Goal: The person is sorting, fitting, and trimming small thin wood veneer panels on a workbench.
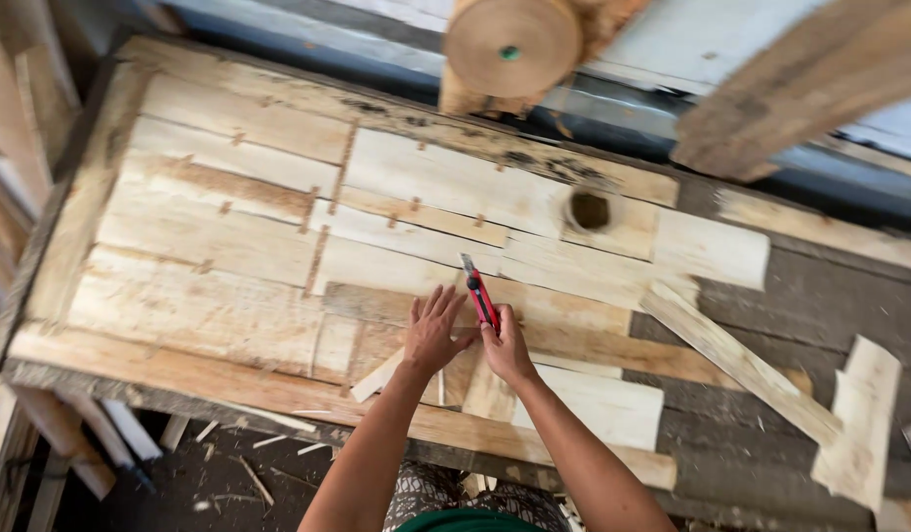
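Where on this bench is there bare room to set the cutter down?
Bare dark bench top lies right of the hands, between the slanted loose strip and the pale sheet above it. Around the left hand and right hand with the red cutter, veneer pieces overlap closely.

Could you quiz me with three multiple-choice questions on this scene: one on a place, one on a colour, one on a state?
1. Where is the tape roll?
A. At the bench's far edge
B. On the floor
C. In the left hand

2. What colour is the knife?
A. Blue
B. Red
C. Green

3. How is the left hand?
A. Clenched in a fist
B. Lifted in the air
C. Flat, fingers spread on the veneer

Answers:
A, it stands at the top, beyond the sheets.
B, its handle is red, in the right hand.
C, the palm presses down beside the knife.
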